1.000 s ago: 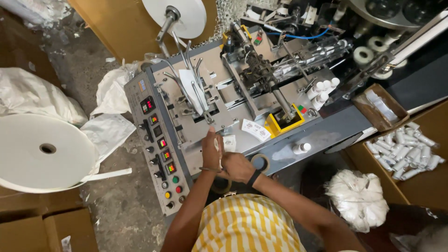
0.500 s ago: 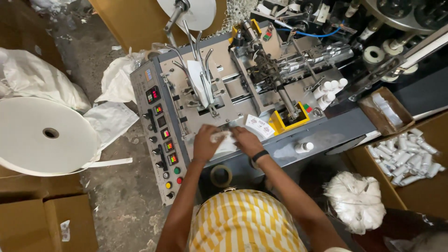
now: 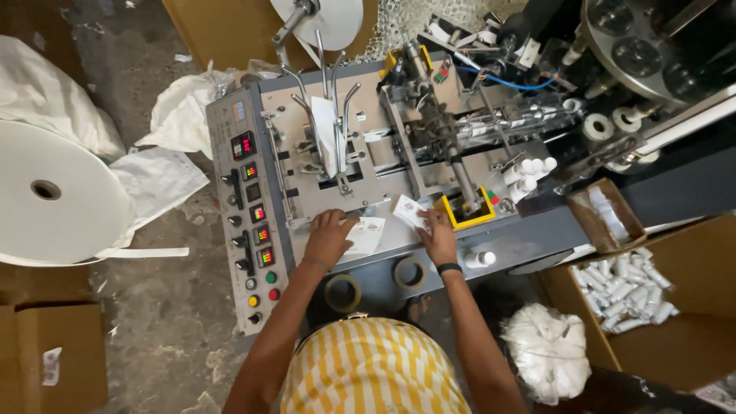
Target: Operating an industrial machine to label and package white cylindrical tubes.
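Observation:
I look down on a grey packing machine (image 3: 399,165). My left hand (image 3: 328,238) lies on its flat front plate, fingers over the edge of a white printed packet (image 3: 368,234). My right hand (image 3: 439,236), with a black wristband, has its fingertips on a second white printed packet (image 3: 409,210) just left of a yellow tray (image 3: 469,217). The two hands are apart, one packet under each. A yellow-and-white striped shirt (image 3: 372,368) fills the bottom of the view.
A control panel (image 3: 253,222) with red displays and coloured buttons runs down the machine's left side. Two tape rolls (image 3: 343,293) hang below the plate, beside a small white bottle (image 3: 479,259). There is a large paper roll (image 3: 54,192) at left, and a box of white tubes (image 3: 625,287) and a white bag (image 3: 548,349) at right.
My hands were together near my body, then lifted onto the machine plate holding something white. Now they have spread apart, each resting on its own packet.

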